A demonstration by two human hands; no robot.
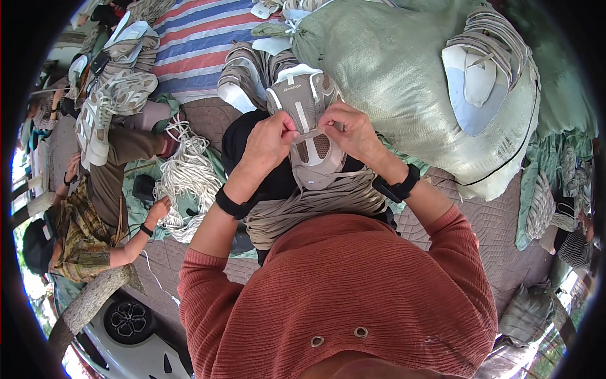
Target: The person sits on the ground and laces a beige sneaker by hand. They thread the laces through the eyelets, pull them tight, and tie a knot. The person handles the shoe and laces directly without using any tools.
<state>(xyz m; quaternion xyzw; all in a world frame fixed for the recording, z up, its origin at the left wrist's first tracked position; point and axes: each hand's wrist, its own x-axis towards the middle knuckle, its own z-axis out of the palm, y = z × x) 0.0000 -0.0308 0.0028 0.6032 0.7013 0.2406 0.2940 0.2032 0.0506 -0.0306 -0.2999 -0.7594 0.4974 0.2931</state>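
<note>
A rust-red ribbed sweater [344, 297] is lying nearest the camera, spreading below the taupe shoe upper [303, 117] and running out of view at the lower edge. The upper is resting above the wearer's lap, the fingers covering parts of its sides. Just below it, a bundle of taupe laces [303, 211] is disappearing beneath the sweater. Well below and left of it, a car [129, 344] is showing only in part, the dark rim cutting it off. The left hand [270, 138] is pinching, thumb and fingertips together, on a taupe lace [310, 134] crossing the upper; the right hand [355, 131] is pinching opposite, its fingertips meeting near the upper's right side, the exact grip being hard to make out. Left of the upper, a co-worker's hand [160, 208] is touching white laces [186, 170]
</note>
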